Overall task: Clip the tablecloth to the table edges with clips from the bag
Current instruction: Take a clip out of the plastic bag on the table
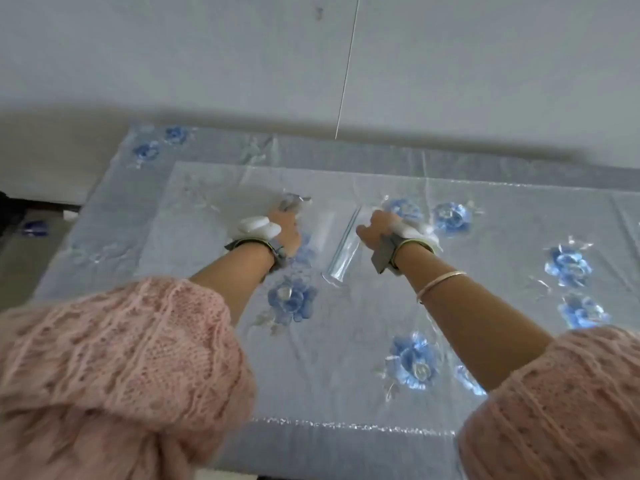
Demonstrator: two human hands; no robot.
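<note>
Both hands are working the clear zip bag (341, 244): left hand (282, 223) pinching clips (294, 201), right hand (375, 230) gripping the bag's edge. Floral tablecloth (346, 341) is looking unclipped so far, so pretty much everything's left.

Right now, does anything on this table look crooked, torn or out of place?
Nothing looks damaged or spilled. The flowered tablecloth lies mostly flat with only light creases. The clear bag lies on it between the hands; the left hand grips something shiny, too blurred to name, and the right hand rests at the bag's edge.

A plain white wall (173, 46) with a thin vertical seam (348, 64) stands behind.
</note>
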